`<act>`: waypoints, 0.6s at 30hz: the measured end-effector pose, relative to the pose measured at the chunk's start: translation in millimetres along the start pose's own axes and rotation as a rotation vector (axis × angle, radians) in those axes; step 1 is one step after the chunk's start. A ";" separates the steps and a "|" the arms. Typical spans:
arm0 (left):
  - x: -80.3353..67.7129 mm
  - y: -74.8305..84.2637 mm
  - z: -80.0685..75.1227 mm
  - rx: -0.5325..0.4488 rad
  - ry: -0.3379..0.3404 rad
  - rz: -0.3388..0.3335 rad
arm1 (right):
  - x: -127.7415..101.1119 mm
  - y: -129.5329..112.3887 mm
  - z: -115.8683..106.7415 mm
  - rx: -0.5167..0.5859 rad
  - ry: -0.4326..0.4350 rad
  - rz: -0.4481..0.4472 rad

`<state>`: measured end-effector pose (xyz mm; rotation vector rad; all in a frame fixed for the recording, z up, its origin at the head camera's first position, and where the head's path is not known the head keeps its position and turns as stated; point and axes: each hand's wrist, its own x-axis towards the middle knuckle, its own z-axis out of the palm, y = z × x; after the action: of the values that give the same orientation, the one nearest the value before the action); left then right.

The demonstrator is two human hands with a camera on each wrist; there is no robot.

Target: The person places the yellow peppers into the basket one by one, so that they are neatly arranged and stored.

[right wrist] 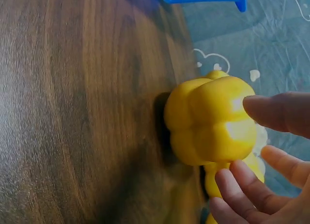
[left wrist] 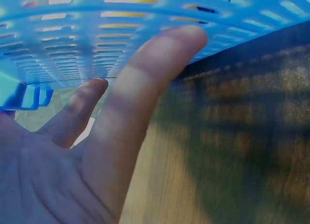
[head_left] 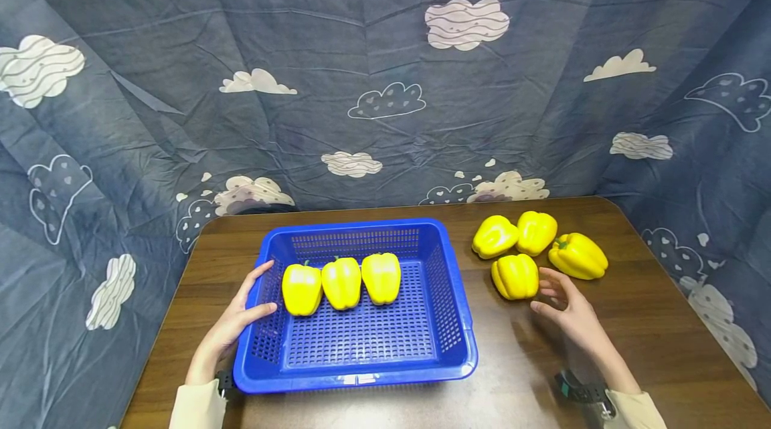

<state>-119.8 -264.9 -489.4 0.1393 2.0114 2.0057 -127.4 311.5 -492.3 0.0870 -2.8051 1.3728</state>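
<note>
A blue plastic basket (head_left: pixel 361 377) sits on the table with three yellow bell peppers (head_left: pixel 341 283) in a row inside it. My left hand (head_left: pixel 231 320) grips its left side, the thumb reaching over the rim; from the left wrist view, other fingers (left wrist: pixel 126 96) lie against the outside of the slotted wall. Over on the right, my right hand (head_left: pixel 569 312) is at the right side of a yellow bell pepper (head_left: pixel 515 277), thumb and fingers spread apart. In the right wrist view the fingertips are close to that pepper (right wrist: pixel 213 122); whether they touch it is unclear.
Behind the nearest pepper lie two more yellow bell peppers (head_left: pixel 495 237), and another pepper (head_left: pixel 578 256) lies on its side to the right. The brown wooden table (head_left: pixel 500 362) ends at a dark blue cloud-patterned cloth (head_left: pixel 385 134).
</note>
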 end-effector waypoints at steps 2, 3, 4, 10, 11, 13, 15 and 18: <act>-0.2 0.1 -0.2 0.000 0.002 -0.001 | 2.3 2.1 0.6 0.021 -0.004 -0.005; -0.3 0.1 -0.3 0.002 0.003 -0.002 | 4.1 3.6 0.8 0.029 -0.006 -0.009; -0.3 0.1 -0.3 0.001 0.003 -0.002 | 5.9 5.2 1.1 0.037 -0.010 -0.013; -0.3 0.4 -0.7 0.011 0.000 -0.014 | 17.9 15.0 1.9 0.078 -0.070 -0.058; -0.2 0.4 -0.8 0.013 -0.002 -0.015 | 20.0 16.3 2.0 0.089 -0.082 -0.066; 0.0 0.1 -1.1 0.013 -0.004 -0.014 | 24.1 18.0 2.2 0.114 -0.100 -0.073; 0.2 -0.4 -1.4 0.015 -0.005 -0.009 | 27.7 19.2 2.5 0.123 -0.120 -0.070; 0.6 -0.9 -1.5 0.015 0.000 -0.007 | 31.9 19.6 2.5 0.134 -0.152 -0.059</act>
<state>-120.7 -266.2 -490.4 0.1353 2.0250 1.9863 -160.4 320.2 -508.0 0.2856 -2.7988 1.6039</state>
